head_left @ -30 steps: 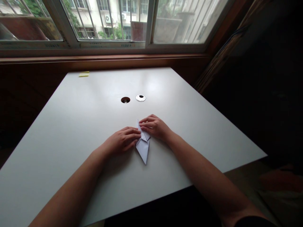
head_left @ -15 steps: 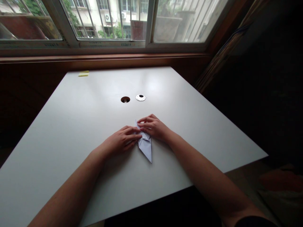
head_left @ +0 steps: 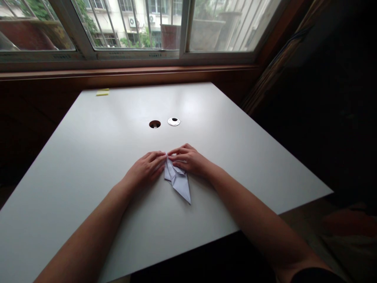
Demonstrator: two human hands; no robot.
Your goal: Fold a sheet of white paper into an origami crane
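Observation:
A folded sheet of white paper (head_left: 182, 186) lies on the white table (head_left: 118, 133), its long pointed end toward me and its narrow end away. My left hand (head_left: 147, 166) pinches the paper's far tip from the left, fingertips close together. From the right, my right hand (head_left: 186, 158) holds the same far part, with thumb and fingers pressed on the folds. The fingertips of both hands nearly meet at the tip. Layered flaps show between the hands, and part of the paper's right side is under my right fingers.
Beyond the hands are a round cable hole (head_left: 154, 124) and a silver ring cover (head_left: 173, 122) beside it. A yellow strip (head_left: 103, 92) is at the table's far left corner. A barred window (head_left: 135, 29) stands behind the table.
My left hand has moved up and left from the paper's middle to its far tip, uncovering flaps on the left. My right fingers have shifted slightly left.

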